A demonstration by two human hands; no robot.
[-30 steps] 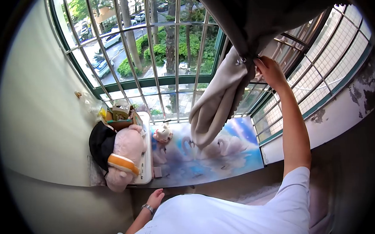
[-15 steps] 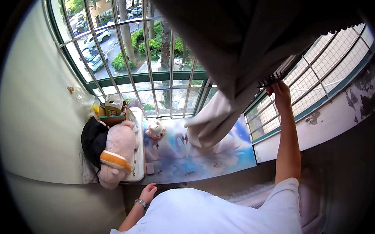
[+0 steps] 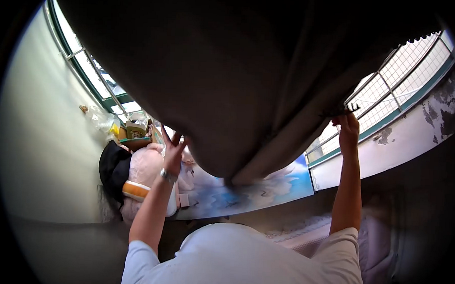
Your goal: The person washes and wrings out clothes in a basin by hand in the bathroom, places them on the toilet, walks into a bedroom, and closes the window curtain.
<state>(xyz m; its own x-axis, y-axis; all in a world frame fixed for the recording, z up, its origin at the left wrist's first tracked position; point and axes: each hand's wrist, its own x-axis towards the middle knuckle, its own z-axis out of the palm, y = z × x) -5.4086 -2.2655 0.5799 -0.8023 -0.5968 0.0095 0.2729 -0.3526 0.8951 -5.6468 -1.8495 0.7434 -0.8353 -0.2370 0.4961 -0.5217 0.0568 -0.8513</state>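
A large dark curtain [image 3: 229, 91] hangs close in front of the camera and covers most of the window. My right hand [image 3: 347, 126] is raised at its right edge, closed on a black claw hair clip [image 3: 352, 108] with curved teeth. My left hand [image 3: 173, 152] is raised at the curtain's lower left edge, with its fingers apart, and wears a metal-banded watch. Whether the left fingertips touch the cloth cannot be made out.
A pink plush toy [image 3: 146, 166], a black cloth [image 3: 113, 168] and a small box [image 3: 137, 130] stand at the left of the sill. A swan-printed mat [image 3: 286, 187] covers the sill. Barred windows [image 3: 392, 91] run behind; a pink quilted surface [image 3: 309, 241] lies lower right.
The curtain has spread left and down across the view, hiding most of the window. My left hand has risen from beside my body to the curtain's edge. My right hand, with the clip, moved slightly lower.
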